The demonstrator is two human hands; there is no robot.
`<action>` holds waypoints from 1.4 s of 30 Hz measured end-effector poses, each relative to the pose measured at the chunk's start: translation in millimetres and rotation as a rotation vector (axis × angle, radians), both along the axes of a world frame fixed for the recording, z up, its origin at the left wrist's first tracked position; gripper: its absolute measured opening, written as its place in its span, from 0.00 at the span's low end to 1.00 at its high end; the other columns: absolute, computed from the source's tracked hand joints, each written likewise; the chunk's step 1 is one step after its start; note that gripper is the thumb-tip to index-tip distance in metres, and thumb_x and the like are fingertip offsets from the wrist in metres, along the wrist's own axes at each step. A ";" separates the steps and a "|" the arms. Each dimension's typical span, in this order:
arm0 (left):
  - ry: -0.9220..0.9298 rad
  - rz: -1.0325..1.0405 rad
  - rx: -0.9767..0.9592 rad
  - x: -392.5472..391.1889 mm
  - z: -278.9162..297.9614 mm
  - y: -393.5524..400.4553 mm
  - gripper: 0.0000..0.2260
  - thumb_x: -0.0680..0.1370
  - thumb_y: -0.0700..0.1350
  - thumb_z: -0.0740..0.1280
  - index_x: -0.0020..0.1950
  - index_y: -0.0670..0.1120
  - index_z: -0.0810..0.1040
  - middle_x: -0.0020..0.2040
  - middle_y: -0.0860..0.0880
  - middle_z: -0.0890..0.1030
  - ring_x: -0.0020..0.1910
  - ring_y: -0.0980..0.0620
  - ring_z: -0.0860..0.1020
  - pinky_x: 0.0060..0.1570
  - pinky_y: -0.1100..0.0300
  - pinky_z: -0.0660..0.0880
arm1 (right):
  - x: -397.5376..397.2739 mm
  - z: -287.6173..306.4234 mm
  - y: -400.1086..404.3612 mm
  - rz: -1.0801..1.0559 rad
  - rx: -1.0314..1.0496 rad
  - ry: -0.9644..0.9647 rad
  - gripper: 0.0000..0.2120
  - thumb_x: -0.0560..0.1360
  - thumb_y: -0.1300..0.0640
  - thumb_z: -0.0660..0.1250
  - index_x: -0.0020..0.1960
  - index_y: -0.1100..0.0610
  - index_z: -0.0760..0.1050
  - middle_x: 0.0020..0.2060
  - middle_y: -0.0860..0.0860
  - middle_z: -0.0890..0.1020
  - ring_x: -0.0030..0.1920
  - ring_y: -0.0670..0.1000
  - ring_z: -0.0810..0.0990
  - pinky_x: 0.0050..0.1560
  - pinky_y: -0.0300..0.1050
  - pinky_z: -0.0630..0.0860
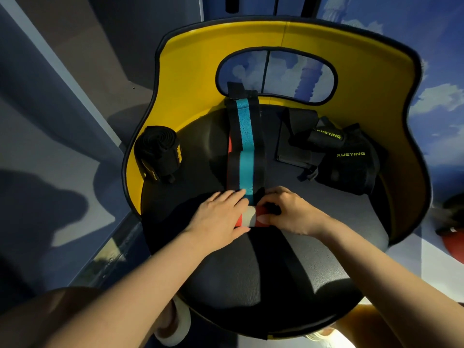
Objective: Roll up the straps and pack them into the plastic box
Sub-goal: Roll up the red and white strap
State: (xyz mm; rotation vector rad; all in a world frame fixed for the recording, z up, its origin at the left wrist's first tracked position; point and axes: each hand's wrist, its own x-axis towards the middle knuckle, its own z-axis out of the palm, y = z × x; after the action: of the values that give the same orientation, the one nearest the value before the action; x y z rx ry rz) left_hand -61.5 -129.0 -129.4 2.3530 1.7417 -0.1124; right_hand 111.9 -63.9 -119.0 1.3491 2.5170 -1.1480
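A long black strap with a teal stripe [245, 151] lies flat along the middle of a black chair seat [263, 267], running away from me. Its near end is turned into a small roll that shows red and white [248, 217]. My left hand [221, 217] lies flat on the left side of that roll, fingers straight. My right hand [288, 212] pinches the roll's right side with curled fingers and thumb. A rolled black strap with yellow marks [158, 154] stands at the seat's left edge. No plastic box is in view.
Black wraps printed XUEYING [346, 156] and a flat black pad [296, 136] lie at the seat's right rear. The yellow chair back [195, 79] curves round the seat, with an oval cut-out. A blue wall stands to the left.
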 end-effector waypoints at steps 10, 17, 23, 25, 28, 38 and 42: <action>-0.150 0.136 -0.067 -5.4 0.5 6.0 0.25 0.75 0.58 0.65 0.68 0.51 0.63 0.66 0.53 0.65 0.63 0.52 0.69 0.57 0.56 0.72 | -0.7 0.2 1.3 -0.151 -0.120 0.058 0.12 0.78 0.54 0.62 0.60 0.54 0.75 0.50 0.47 0.73 0.53 0.46 0.73 0.48 0.35 0.68; -0.196 0.186 -0.052 -7.2 0.0 5.7 0.20 0.74 0.54 0.68 0.62 0.50 0.66 0.59 0.51 0.68 0.58 0.52 0.70 0.53 0.56 0.74 | -3.1 -4.7 6.5 -0.270 -0.182 0.105 0.10 0.78 0.51 0.62 0.57 0.50 0.75 0.51 0.49 0.78 0.54 0.49 0.76 0.50 0.39 0.70; -0.234 0.215 -0.190 -8.8 5.1 17.4 0.22 0.76 0.52 0.67 0.66 0.49 0.67 0.60 0.50 0.69 0.60 0.50 0.71 0.58 0.55 0.72 | -4.5 -11.2 -0.4 -0.297 0.127 0.106 0.08 0.76 0.50 0.65 0.53 0.52 0.74 0.48 0.51 0.74 0.48 0.49 0.74 0.46 0.38 0.67; -0.255 0.248 -0.214 -8.2 4.1 18.0 0.23 0.76 0.52 0.67 0.68 0.49 0.66 0.62 0.49 0.69 0.61 0.50 0.70 0.58 0.56 0.70 | -4.8 -11.9 -4.8 -0.298 0.216 0.116 0.10 0.76 0.50 0.65 0.55 0.54 0.77 0.48 0.51 0.75 0.49 0.50 0.75 0.46 0.37 0.67; -0.322 0.349 -0.202 -6.0 0.5 14.3 0.22 0.75 0.51 0.68 0.67 0.49 0.68 0.64 0.48 0.65 0.63 0.49 0.68 0.60 0.56 0.69 | -4.1 -11.8 -8.0 -0.350 0.188 0.144 0.14 0.77 0.49 0.64 0.58 0.54 0.78 0.53 0.52 0.80 0.53 0.49 0.78 0.47 0.35 0.70; -0.540 0.555 -0.215 3.3 -5.2 6.5 0.24 0.74 0.45 0.70 0.69 0.50 0.67 0.69 0.48 0.64 0.67 0.48 0.66 0.62 0.56 0.68 | -9.4 -12.6 -14.6 -0.495 0.007 0.222 0.16 0.76 0.49 0.64 0.62 0.54 0.77 0.55 0.51 0.81 0.56 0.49 0.78 0.52 0.38 0.74; -0.549 0.534 -0.179 5.4 -6.1 4.4 0.24 0.74 0.45 0.70 0.67 0.49 0.66 0.67 0.48 0.66 0.65 0.49 0.67 0.58 0.59 0.68 | -9.2 -14.3 -12.1 -0.507 -0.003 0.207 0.15 0.77 0.51 0.65 0.61 0.54 0.77 0.55 0.52 0.81 0.54 0.49 0.78 0.51 0.37 0.74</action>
State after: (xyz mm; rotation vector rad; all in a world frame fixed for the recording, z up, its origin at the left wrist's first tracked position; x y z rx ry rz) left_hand -56.1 -124.5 -135.6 1.5258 1.8839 0.4019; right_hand 102.7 -76.0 -133.3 2.0412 2.3601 -1.4331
